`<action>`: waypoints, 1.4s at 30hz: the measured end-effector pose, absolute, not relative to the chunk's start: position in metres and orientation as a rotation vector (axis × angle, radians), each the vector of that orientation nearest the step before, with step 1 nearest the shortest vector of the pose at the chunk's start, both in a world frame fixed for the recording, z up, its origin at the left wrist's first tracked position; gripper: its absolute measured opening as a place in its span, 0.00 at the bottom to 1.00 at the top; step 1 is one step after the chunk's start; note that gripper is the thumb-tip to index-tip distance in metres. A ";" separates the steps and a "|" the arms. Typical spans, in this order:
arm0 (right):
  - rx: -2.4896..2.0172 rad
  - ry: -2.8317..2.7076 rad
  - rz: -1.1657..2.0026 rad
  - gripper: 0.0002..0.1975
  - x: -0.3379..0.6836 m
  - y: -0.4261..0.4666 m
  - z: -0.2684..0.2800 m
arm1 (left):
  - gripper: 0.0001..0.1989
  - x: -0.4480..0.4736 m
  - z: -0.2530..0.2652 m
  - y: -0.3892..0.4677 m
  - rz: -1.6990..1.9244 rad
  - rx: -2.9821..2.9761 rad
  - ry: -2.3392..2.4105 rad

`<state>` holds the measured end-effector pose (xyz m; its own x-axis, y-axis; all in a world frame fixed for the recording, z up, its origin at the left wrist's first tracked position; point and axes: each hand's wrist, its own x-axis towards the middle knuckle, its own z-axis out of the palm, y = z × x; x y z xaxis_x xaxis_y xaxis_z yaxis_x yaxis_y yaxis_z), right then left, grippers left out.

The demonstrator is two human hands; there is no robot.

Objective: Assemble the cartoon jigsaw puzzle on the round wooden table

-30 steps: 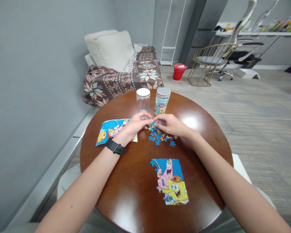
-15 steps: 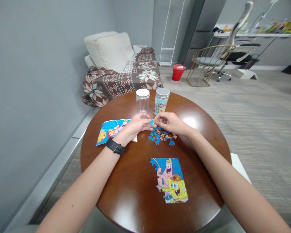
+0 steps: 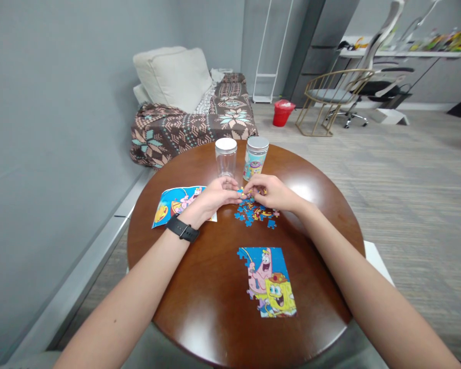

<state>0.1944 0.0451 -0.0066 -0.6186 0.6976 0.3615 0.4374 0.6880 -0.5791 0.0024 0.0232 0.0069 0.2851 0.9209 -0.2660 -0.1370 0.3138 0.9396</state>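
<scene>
My left hand (image 3: 219, 196), a black watch on its wrist, is closed at the left edge of a pile of loose jigsaw pieces (image 3: 252, 211). A small blue puzzle piece (image 3: 240, 190) shows at its fingertips. Over the back of the pile, my right hand (image 3: 269, 191) has its fingers bent in a pinch beside that piece; its fingertips partly hide what they grip. Nearer to me lies a partly joined jigsaw (image 3: 271, 282) with a pink starfish and a yellow sponge figure, its left edge ragged. A printed picture sheet (image 3: 172, 205) lies partly under my left forearm.
Behind my hands stand a clear jar (image 3: 226, 158) with a white lid and a picture-covered jar (image 3: 255, 158) with a silvery lid. The round brown table (image 3: 200, 307) has a sofa (image 3: 192, 123) behind it. A red bin (image 3: 282, 113) and chairs stand farther off.
Both hands stay over the pile with only small finger movements; the fingertips sit slightly lower around the blue piece. The whole view has shifted a little. The joined jigsaw lies unchanged.
</scene>
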 end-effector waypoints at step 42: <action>-0.995 -2.242 0.702 0.03 0.195 0.044 -0.003 | 0.13 0.003 0.005 0.022 0.837 0.973 0.961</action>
